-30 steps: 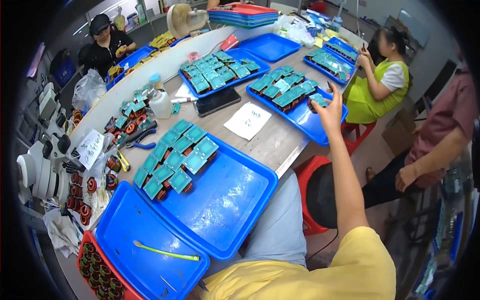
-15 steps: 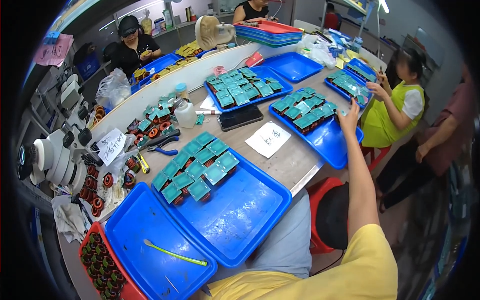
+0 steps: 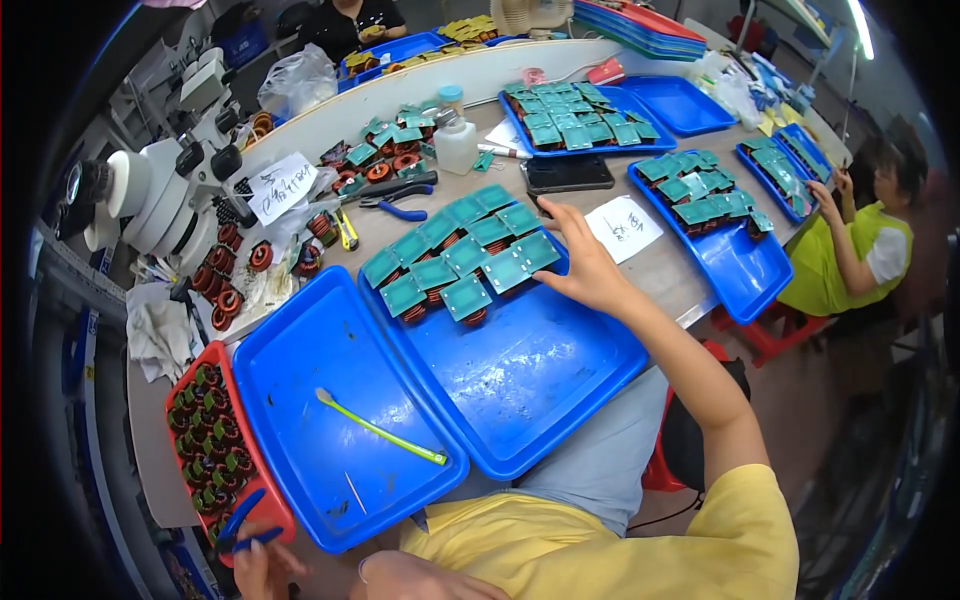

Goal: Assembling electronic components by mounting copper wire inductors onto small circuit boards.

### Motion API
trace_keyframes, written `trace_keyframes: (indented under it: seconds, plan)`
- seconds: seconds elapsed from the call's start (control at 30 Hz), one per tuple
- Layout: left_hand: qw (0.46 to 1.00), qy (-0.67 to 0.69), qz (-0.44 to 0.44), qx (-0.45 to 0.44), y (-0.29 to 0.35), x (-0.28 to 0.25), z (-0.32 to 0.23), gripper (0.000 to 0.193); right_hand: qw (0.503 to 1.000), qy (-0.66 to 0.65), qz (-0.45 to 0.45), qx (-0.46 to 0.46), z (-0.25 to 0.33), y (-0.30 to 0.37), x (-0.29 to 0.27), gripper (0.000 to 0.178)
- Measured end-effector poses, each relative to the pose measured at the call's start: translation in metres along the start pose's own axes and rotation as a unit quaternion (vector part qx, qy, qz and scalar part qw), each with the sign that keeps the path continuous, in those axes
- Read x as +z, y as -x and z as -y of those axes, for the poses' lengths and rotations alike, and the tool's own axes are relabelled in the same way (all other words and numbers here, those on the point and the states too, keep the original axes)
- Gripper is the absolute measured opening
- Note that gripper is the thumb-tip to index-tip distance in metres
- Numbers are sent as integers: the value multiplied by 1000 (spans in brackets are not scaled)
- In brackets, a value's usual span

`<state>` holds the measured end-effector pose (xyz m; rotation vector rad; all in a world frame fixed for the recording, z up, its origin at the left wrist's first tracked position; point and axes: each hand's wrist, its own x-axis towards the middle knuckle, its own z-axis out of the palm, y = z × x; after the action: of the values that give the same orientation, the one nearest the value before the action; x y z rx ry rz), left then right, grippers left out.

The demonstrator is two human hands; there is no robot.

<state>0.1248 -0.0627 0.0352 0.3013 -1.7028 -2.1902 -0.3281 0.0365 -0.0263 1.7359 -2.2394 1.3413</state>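
My right hand (image 3: 585, 265) reaches over the right rim of the middle blue tray (image 3: 500, 420), thumb and fingers spread beside several green circuit boards (image 3: 465, 255). Those boards sit on copper-coloured coils in the tray's far part. Its fingertips are close to the rightmost board; I cannot tell if they touch it. At the lower edge, part of my left arm or hand (image 3: 425, 580) shows, its fingers hidden. Left of that, a hand (image 3: 262, 572), whose I cannot tell, is around a blue-handled tool (image 3: 240, 520) beside the red tray (image 3: 275, 500).
A left blue tray (image 3: 290, 400) holds a green-handled brush (image 3: 380, 428). Blue-handled pliers (image 3: 400, 208), a bottle (image 3: 456, 145), a phone (image 3: 568, 174) and a paper (image 3: 622, 228) lie beyond. Loaded trays stand at right, near a co-worker (image 3: 850, 250). A microscope (image 3: 170, 200) stands left.
My right hand has come back from the right-hand tray to the middle tray. At the lower left, a hand with a blue-handled tool has appeared. The view has shifted.
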Motion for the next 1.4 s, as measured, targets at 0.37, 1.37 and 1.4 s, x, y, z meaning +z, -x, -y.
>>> trace_keyframes:
  seconds: [0.37,1.37,1.4]
  plan:
    - [999,-3,-14,37,-67,56,17,36,995,89,-29,-33,13,-8,32,78]
    - [917,-345,-78,184,-102,79,44,61,802,-550,-16,232,154,98,27,99]
    - [922,-335,-76,180,-102,78,44,58,828,-534,-27,168,157,103,30,99]
